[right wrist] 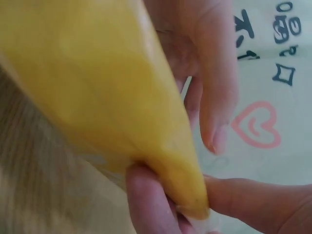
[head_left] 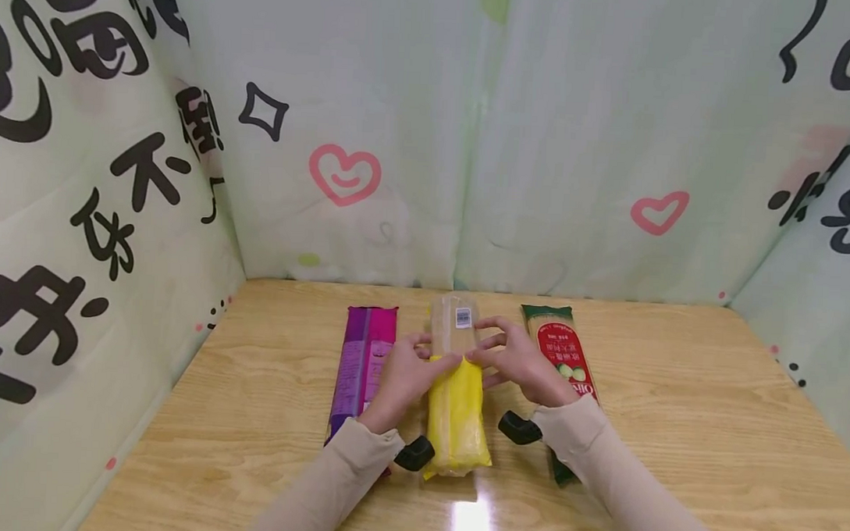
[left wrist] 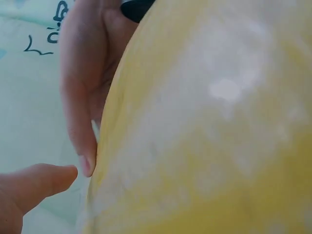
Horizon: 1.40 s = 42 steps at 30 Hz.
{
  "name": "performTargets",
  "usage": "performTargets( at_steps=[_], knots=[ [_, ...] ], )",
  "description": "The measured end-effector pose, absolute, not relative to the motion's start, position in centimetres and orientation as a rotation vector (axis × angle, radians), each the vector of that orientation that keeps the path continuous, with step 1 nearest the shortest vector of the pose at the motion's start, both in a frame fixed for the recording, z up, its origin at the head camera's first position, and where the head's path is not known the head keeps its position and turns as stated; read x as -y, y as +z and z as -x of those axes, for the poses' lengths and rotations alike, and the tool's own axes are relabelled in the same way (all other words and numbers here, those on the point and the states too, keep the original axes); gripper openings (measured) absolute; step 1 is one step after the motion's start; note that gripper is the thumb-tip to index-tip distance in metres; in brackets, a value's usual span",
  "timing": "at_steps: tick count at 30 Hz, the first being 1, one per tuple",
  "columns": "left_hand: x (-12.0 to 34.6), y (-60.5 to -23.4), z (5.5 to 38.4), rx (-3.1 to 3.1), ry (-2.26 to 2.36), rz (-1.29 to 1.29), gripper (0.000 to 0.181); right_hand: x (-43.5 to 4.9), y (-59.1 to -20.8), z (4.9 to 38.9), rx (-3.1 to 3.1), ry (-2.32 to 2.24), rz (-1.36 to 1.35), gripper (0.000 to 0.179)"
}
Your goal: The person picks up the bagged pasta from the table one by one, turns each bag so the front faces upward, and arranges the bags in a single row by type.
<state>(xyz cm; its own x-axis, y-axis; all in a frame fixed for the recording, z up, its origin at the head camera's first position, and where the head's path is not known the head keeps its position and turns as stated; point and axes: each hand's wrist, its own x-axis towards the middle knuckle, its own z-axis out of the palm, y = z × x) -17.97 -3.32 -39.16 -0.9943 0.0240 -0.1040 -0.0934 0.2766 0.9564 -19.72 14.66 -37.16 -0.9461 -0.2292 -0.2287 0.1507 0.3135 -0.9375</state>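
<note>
A long yellow-and-clear plastic packet (head_left: 458,423), with a barcode label near its far end, is between both hands at the middle of the table. My left hand (head_left: 409,372) holds its left side, thumb over the top face; in the left wrist view the packet hides the other left fingers. Opposite, my right hand (head_left: 516,361) pinches the packet's edge. The right wrist view shows the right thumb (right wrist: 258,200) on one side of the yellow packet (right wrist: 102,87) and fingers on the other. Whether its near end touches the table I cannot tell.
A purple-and-pink packet (head_left: 351,364) lies left of the yellow one, partly under the left arm. To the right lies a green-and-red spaghetti packet (head_left: 559,340), partly covered by the right forearm. Printed curtains (head_left: 556,145) enclose the wooden table (head_left: 708,400) behind and at both sides.
</note>
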Motion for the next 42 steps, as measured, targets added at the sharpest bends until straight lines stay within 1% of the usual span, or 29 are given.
performTargets(
  at_steps=[4,10,19,27,30,36,42],
  knots=[
    [3.0,-39.4,17.6,-2.501,1.794,0.013,0.074,-14.2,-37.0,19.4,-2.283,-1.659,0.12,0.056],
    [2.7,-39.4,17.6,-2.532,1.793,-0.025,0.076,-14.1,-36.5,19.2,-2.294,-1.659,0.134,0.055],
    [2.1,-39.3,17.3,-2.475,1.805,0.023,0.078,-14.3,-36.2,19.0,-2.271,-1.642,0.14,0.054],
    [1.9,-39.6,17.2,-2.479,1.764,0.103,0.084,-14.0,-36.1,18.9,-2.289,-1.623,0.116,0.053],
    [1.8,-39.7,17.2,-2.461,1.779,0.116,0.083,-14.0,-36.0,18.9,-2.281,-1.62,0.132,0.053],
    [2.0,-40.0,17.5,-2.281,1.928,0.172,0.073,-14.0,-35.9,18.8,-2.258,-1.64,0.158,0.054],
    [2.2,-40.0,17.8,-2.174,1.995,0.189,0.069,-14.4,-35.7,18.5,-2.28,-1.632,0.191,0.056]
  ],
)
